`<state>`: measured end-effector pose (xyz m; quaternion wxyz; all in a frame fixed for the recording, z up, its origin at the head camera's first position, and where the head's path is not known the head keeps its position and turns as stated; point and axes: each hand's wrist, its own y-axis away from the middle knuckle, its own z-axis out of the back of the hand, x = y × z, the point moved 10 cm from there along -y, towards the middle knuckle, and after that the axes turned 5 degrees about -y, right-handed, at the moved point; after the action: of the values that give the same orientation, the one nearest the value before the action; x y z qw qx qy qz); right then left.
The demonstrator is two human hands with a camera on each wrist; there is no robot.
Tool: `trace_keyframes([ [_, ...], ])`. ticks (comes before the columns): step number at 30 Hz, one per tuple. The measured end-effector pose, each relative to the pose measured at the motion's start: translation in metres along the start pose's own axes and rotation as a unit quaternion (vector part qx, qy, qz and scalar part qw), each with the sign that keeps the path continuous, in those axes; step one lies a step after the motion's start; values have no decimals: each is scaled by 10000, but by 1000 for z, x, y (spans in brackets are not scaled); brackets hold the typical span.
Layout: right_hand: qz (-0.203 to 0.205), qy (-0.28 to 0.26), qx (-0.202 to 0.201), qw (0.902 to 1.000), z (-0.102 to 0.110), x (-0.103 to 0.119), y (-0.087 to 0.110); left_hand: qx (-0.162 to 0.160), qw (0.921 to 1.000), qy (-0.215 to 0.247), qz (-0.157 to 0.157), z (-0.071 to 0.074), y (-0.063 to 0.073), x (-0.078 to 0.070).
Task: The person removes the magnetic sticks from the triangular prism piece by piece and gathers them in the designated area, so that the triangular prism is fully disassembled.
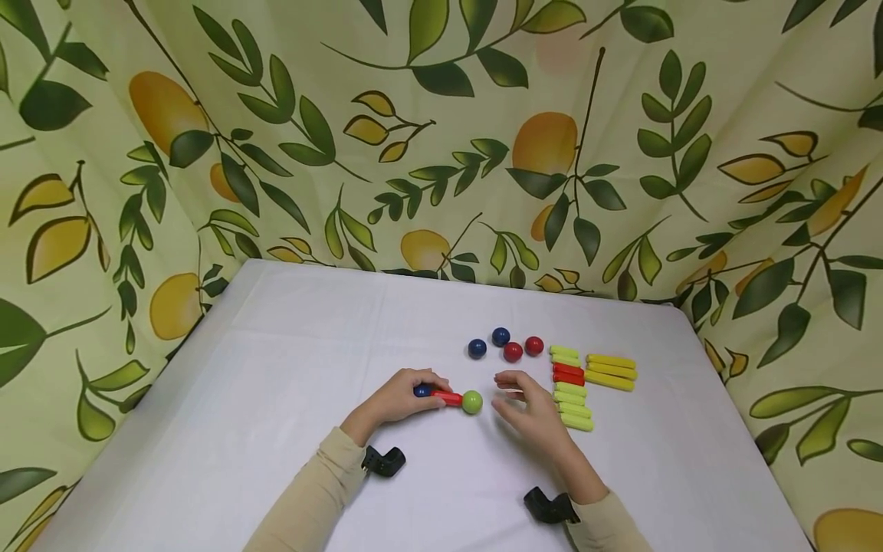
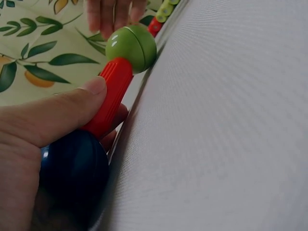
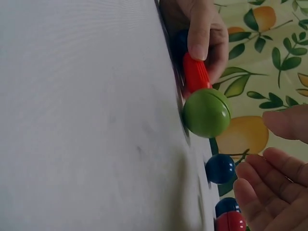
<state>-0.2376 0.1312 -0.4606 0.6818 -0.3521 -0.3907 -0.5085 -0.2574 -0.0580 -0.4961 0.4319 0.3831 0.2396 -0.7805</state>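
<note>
My left hand (image 1: 407,395) pinches a red rod (image 1: 447,398) between thumb and fingers. A green ball (image 1: 472,402) is joined to the rod's right end and a dark blue ball (image 1: 422,391) to its left end, under the hand. In the left wrist view the ridged red rod (image 2: 109,96) runs from the blue ball (image 2: 74,166) to the green ball (image 2: 132,48). To the right of the green ball, my right hand (image 1: 534,414) is held with thumb and fingers apart and nothing between them. The right wrist view shows a gap between its fingers and the green ball (image 3: 207,113).
Behind the hands lie two blue balls (image 1: 477,349) and two red balls (image 1: 513,352). Right of them are several short light-green rods (image 1: 571,399), two red rods (image 1: 569,374) and three longer yellow rods (image 1: 611,371). A patterned curtain (image 1: 441,192) hangs behind the white table (image 1: 310,330).
</note>
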Motion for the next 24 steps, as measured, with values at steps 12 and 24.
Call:
trace_keyframes([
  [12,74,489,783,9957,-52,-6,-9,9,10000,36,-18,-3,2,-2],
  [24,229,427,405,9980,-50,-10,-11,-7,9999,59,-97,1,-1,-5],
])
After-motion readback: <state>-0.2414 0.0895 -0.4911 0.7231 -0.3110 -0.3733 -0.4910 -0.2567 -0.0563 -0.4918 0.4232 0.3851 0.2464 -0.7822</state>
